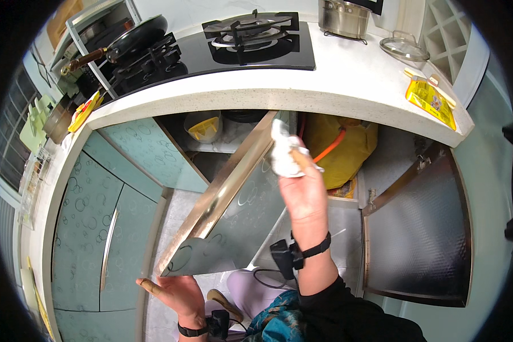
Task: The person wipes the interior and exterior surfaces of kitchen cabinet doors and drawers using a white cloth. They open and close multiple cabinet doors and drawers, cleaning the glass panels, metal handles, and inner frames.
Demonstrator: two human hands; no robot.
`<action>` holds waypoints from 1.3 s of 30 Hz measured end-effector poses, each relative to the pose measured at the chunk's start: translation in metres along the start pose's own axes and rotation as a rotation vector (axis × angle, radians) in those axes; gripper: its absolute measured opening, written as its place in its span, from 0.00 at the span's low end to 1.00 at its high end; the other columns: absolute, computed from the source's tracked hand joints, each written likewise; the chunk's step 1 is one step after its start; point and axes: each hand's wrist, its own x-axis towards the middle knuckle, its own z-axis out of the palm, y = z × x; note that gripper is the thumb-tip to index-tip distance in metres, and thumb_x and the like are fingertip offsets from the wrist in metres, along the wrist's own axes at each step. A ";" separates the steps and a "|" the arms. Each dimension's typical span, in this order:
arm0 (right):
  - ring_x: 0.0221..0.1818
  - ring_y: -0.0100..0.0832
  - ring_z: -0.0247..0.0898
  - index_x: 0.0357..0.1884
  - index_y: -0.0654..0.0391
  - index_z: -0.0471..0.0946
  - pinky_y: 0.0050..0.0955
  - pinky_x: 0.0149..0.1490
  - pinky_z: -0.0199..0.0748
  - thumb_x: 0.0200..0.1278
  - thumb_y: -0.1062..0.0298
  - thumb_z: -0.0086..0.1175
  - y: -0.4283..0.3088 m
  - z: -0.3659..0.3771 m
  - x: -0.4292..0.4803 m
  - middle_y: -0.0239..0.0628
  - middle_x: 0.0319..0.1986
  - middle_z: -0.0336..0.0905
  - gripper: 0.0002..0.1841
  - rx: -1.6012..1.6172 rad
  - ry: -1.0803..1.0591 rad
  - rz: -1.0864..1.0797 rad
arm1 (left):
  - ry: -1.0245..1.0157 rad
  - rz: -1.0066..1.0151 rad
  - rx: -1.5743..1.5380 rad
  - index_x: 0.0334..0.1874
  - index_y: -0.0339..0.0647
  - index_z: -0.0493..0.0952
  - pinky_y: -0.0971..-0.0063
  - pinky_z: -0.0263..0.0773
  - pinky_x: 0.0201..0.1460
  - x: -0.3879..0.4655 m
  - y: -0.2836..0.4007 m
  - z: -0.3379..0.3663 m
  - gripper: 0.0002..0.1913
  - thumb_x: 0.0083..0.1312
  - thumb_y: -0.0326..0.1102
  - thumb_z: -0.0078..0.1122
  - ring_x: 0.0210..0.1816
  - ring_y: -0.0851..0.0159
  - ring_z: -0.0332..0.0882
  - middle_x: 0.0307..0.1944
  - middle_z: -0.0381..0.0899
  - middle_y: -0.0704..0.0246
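A crumpled white cloth or paper wipe [287, 160] is gripped in my right hand [303, 188]. It lies at the far end of an opened cabinet door [248, 205], close to the door's metal-trimmed top edge [222, 194]. This pale green door has a circle pattern and swings out toward me at a slant. My left hand [181, 295] is at the door's near corner, thumb spread to the left. Its fingers are hidden behind the door, so their hold cannot be made out. Both wrists wear black straps with small devices.
Right of the door, a yellow bag [342, 154] and an orange hose [331, 145] sit inside the cabinet. A second door [414, 231] hangs open at right. Above are the white countertop [346, 79], gas hob [188, 60], frying pan [139, 38] and steel pot [344, 19].
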 end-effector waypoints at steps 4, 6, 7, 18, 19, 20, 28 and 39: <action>0.54 0.32 0.76 0.58 0.66 0.71 0.34 0.61 0.76 0.69 0.79 0.50 0.012 0.005 -0.008 0.42 0.52 0.76 0.16 -0.023 -0.079 0.073 | 0.000 -0.001 0.007 0.60 0.33 0.76 0.64 0.57 0.73 0.002 0.000 -0.002 0.40 0.74 0.68 0.33 0.65 0.60 0.69 0.62 0.76 0.61; 0.55 0.33 0.76 0.59 0.67 0.70 0.34 0.62 0.76 0.70 0.79 0.49 0.012 0.005 -0.013 0.42 0.54 0.75 0.17 -0.009 -0.145 0.081 | -0.007 0.000 0.009 0.59 0.34 0.77 0.64 0.57 0.73 0.002 0.000 -0.005 0.40 0.74 0.68 0.33 0.65 0.60 0.69 0.61 0.77 0.62; 0.55 0.33 0.76 0.60 0.67 0.69 0.35 0.63 0.75 0.71 0.78 0.47 0.009 0.004 -0.014 0.42 0.54 0.75 0.17 -0.057 -0.096 0.130 | -0.045 -0.001 0.016 0.59 0.34 0.77 0.64 0.56 0.73 0.002 -0.001 -0.006 0.40 0.74 0.68 0.33 0.65 0.60 0.69 0.61 0.77 0.62; 0.56 0.35 0.76 0.60 0.64 0.67 0.39 0.64 0.74 0.72 0.76 0.42 0.027 0.005 -0.064 0.42 0.54 0.76 0.16 -0.162 -0.174 0.300 | -0.049 0.020 0.045 0.56 0.33 0.79 0.65 0.57 0.72 0.007 -0.003 -0.009 0.41 0.74 0.69 0.33 0.64 0.61 0.70 0.58 0.79 0.63; 0.56 0.35 0.76 0.60 0.64 0.67 0.39 0.64 0.74 0.72 0.75 0.42 0.031 0.004 -0.072 0.42 0.54 0.76 0.16 -0.117 -0.220 0.308 | -0.050 0.021 0.059 0.57 0.33 0.78 0.66 0.57 0.72 0.007 -0.003 -0.010 0.41 0.74 0.69 0.33 0.64 0.61 0.70 0.58 0.79 0.63; 0.57 0.35 0.76 0.60 0.63 0.68 0.40 0.64 0.74 0.72 0.76 0.42 0.035 0.003 -0.080 0.43 0.55 0.76 0.16 -0.163 -0.162 0.340 | -0.089 0.020 0.047 0.57 0.32 0.78 0.66 0.57 0.72 0.007 -0.004 -0.011 0.41 0.73 0.69 0.33 0.64 0.61 0.70 0.58 0.80 0.63; 0.54 0.25 0.73 0.57 0.61 0.69 0.26 0.55 0.74 0.67 0.78 0.51 0.061 0.023 -0.160 0.36 0.53 0.73 0.17 -0.160 -0.655 0.900 | -0.038 0.445 0.690 0.64 0.31 0.70 0.68 0.62 0.69 0.032 -0.007 -0.041 0.37 0.74 0.64 0.38 0.61 0.62 0.71 0.61 0.76 0.62; 0.78 0.54 0.38 0.76 0.71 0.43 0.56 0.76 0.36 0.77 0.59 0.36 0.105 -0.047 -0.056 0.64 0.74 0.41 0.35 -1.382 -0.756 -0.930 | -0.021 -0.061 0.032 0.58 0.30 0.74 0.68 0.58 0.71 0.081 0.006 -0.008 0.45 0.71 0.73 0.32 0.64 0.62 0.68 0.61 0.75 0.61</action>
